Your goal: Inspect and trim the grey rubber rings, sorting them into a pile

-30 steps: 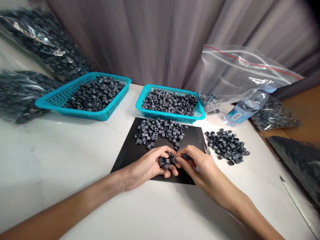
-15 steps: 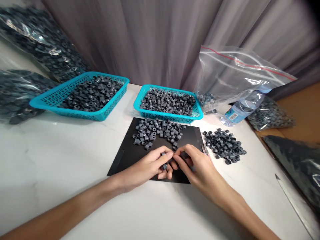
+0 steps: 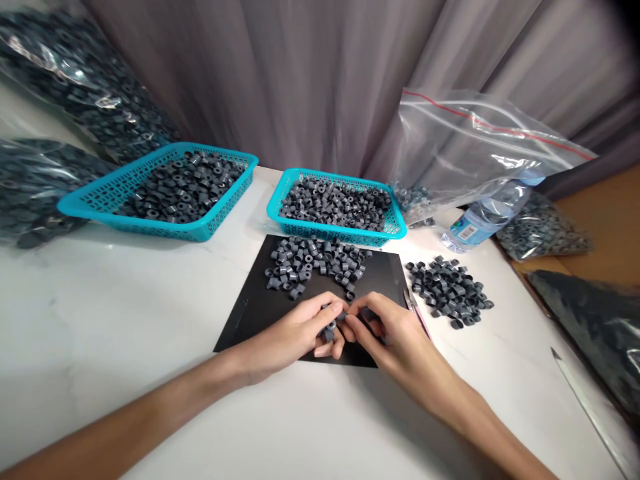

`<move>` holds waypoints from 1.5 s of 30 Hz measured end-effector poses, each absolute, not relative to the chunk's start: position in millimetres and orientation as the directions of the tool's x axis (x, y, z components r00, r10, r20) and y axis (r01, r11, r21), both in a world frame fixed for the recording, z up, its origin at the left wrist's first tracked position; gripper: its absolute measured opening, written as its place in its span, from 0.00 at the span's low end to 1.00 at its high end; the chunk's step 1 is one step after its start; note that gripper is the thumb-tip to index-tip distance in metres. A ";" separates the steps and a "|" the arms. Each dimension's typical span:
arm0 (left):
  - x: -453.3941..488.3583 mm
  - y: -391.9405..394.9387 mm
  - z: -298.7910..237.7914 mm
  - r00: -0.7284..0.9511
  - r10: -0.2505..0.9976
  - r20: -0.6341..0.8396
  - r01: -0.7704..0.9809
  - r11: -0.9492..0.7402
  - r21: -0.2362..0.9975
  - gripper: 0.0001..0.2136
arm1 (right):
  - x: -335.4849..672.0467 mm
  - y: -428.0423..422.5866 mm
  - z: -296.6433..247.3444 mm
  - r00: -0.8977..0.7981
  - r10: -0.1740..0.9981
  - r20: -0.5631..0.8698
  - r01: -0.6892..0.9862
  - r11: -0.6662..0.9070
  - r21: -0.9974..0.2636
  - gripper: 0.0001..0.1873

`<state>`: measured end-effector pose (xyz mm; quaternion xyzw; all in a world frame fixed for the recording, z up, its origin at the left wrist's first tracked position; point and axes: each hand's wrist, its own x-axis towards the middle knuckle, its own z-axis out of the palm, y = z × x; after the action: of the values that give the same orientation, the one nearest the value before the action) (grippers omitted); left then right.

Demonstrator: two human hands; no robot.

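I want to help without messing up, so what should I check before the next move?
1. Left hand holding gray pieces: ok.
2. Right hand pinching a piece: cannot tell, the view is blocked.
3. Pile on the black mat apart from the pile on the table: ok.
4. Pointed tool well away from the right hand: not ok, it lies close beside.
5. Water bottle apart from both hands: ok.

Near the front edge of the black mat (image 3: 254, 313), the left hand (image 3: 295, 328) has its thumb stretched farther toward the right fingers (image 3: 367, 304); fewer small grey pieces (image 3: 328, 335) show in its palm.
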<state>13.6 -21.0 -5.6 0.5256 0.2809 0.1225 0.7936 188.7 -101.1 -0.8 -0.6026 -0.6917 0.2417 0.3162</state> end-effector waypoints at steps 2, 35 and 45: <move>13.2 -20.4 -6.9 0.802 0.499 -0.327 0.094 0.435 0.895 0.13 | 191.5 -101.3 1.3 -0.068 0.986 0.154 0.686 0.159 -0.710 0.05; 15.6 -27.3 -6.8 0.834 0.482 -0.268 -0.210 0.727 0.653 0.13 | 173.9 -107.6 0.5 -0.229 0.929 0.290 0.695 0.365 -0.620 0.02; 15.2 -27.3 -5.7 0.830 0.493 -0.263 -0.198 0.700 0.686 0.12 | 168.2 -108.5 1.7 -0.168 0.938 0.303 0.706 0.329 -0.627 0.06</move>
<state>15.2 -27.3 -5.7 0.3357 0.2192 0.1928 0.8956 168.2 -108.5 1.7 -0.5522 -0.7442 0.1743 0.3331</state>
